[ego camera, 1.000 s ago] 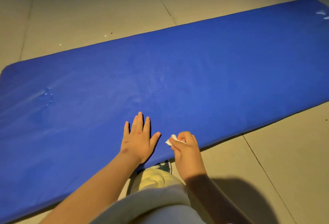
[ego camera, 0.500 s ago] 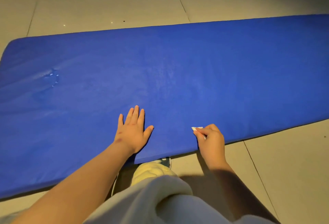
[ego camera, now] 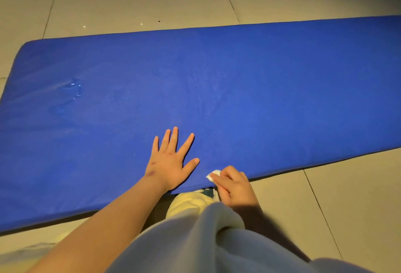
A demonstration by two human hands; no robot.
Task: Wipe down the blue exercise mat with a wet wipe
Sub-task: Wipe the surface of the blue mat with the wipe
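At the near edge of the blue mat (ego camera: 238, 88), right hand (ego camera: 234, 186) pinches a wadded wet wipe (ego camera: 213, 174), fingers curled round it, wipe touching the mat. Just beside it, left hand (ego camera: 171, 162) lies flat on the mat, fingers spread, holding nothing; likely bracing the mat against sliding. No brand or writing legible.

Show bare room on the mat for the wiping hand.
Bare: blue mat right of the right hand, and its far half beyond the left hand. Crowded: near edge, where both hands and the wet wipe sit close.
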